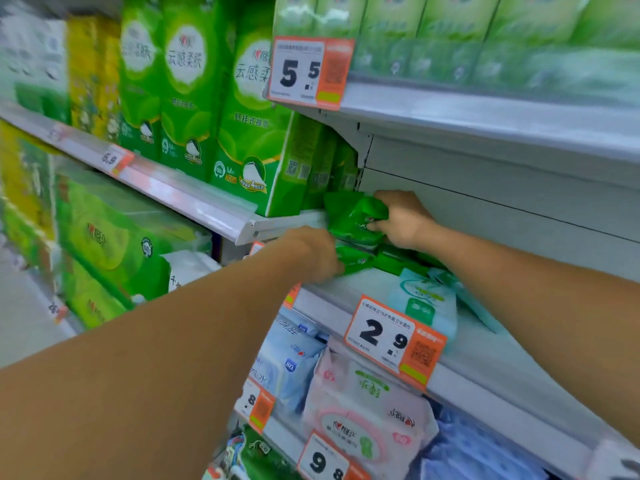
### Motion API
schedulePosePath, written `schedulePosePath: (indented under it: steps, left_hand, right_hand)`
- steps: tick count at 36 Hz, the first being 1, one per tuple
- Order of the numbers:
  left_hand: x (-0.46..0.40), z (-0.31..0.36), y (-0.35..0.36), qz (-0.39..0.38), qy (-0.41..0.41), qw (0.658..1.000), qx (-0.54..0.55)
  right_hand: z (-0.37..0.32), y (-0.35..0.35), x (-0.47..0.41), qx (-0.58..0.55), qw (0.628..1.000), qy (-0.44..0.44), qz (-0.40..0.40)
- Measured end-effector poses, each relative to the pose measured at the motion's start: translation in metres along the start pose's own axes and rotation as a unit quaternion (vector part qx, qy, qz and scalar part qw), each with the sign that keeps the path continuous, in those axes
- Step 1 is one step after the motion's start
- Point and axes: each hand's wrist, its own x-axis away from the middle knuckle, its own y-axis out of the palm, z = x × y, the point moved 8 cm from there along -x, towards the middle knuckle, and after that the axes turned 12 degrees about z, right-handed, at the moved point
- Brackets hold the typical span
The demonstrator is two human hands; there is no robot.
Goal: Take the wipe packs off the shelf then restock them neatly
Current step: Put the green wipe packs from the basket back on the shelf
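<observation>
Small green wipe packs (394,259) lie in a low row at the back of the grey shelf (485,355) marked with the 2.9 tag. My right hand (398,220) grips a bunch of green packs (353,216) held above that row. My left hand (311,252) reaches in from the left, its fingers curled round another green pack (353,259) on the shelf. A pale mint wipe pack (424,306) leans near the shelf's front, under my right forearm.
Tall green tissue boxes (249,133) stand on the neighbouring shelf to the left. A shelf (485,116) with a 5.5 tag hangs close overhead. Below are blue and pink wipe packs (363,403) with price tags.
</observation>
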Motion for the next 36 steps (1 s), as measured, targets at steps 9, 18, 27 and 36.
schedulePosePath:
  steps: [9,18,27,36]
  left_hand:
    - [0.093,0.003,-0.086,0.241,-0.025,0.937,0.25]
    - [0.24,-0.036,-0.115,0.285,-0.326,0.728,0.533]
    - [0.344,-0.051,-0.047,0.206,-0.431,0.715,0.511]
    - [0.338,-0.018,-0.024,0.012,-0.257,0.85,0.459]
  right_hand:
    - [-0.02,-0.136,0.142,-0.247,0.954,0.036,0.168]
    - [-0.076,-0.2,0.261,-0.503,0.844,0.135,0.127]
    - [-0.057,-0.127,0.344,-0.671,0.673,0.295,-0.093]
    - [-0.049,-0.088,0.387,-0.696,0.579,0.386,-0.178]
